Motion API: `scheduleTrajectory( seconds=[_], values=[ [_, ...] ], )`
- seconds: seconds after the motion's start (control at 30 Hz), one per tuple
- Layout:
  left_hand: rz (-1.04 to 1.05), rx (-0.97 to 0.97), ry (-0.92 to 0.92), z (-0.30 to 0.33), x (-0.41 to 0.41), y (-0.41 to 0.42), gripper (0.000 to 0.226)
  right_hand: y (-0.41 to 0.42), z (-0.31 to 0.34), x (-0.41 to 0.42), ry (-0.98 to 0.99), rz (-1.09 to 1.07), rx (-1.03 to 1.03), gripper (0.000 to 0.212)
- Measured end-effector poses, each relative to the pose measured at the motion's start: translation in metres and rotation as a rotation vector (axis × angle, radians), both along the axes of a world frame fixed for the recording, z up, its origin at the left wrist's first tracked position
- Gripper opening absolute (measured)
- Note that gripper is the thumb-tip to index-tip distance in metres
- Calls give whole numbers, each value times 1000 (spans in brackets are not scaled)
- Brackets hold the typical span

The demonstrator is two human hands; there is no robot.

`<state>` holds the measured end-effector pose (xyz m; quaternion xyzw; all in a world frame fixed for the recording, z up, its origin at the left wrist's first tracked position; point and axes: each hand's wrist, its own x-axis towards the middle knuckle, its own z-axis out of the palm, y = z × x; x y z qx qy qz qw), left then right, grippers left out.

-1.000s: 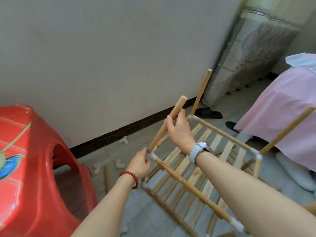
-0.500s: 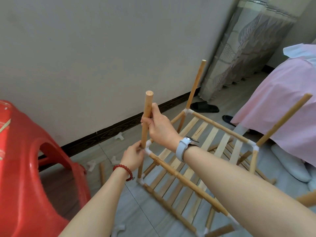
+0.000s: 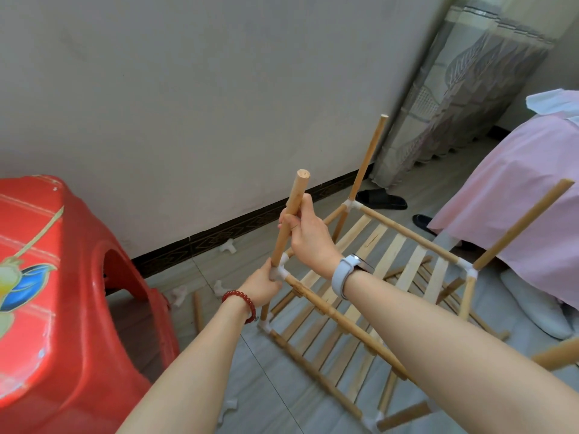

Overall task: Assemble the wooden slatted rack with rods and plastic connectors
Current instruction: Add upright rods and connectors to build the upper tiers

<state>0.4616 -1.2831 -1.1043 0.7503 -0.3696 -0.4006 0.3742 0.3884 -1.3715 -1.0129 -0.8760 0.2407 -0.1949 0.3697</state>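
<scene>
The wooden slatted rack stands on the floor, two slatted tiers joined by rods and white plastic connectors. At its near left corner a wooden rod stands nearly upright in a white connector. My right hand grips this rod at mid height. My left hand, with a red bead bracelet, holds the connector and the post just below it. Two more rods rise from the far left and far right corners.
A red plastic stool stands close on the left. Loose white connectors and a short rod lie on the floor by the wall. A pink-covered bed is at right, black slippers beyond the rack.
The rod in my right hand has swung from a rightward lean to nearly upright in the corner connector. My left hand stays on that connector.
</scene>
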Motion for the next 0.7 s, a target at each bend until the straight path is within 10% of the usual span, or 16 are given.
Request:
scheduleTrajectory(
  seconds=[0.27,0.37,0.7],
  values=[
    [264,199,-108,-26,-21,46,52,23,-8,-22,392,-212,-15,20],
    [394,268,-138,-43,-14,63,48,34,-33,-17,711,-34,-31,17],
    [705,337,-231,-132,40,61,68,47,-174,79,789,317,-28,47]
  ],
)
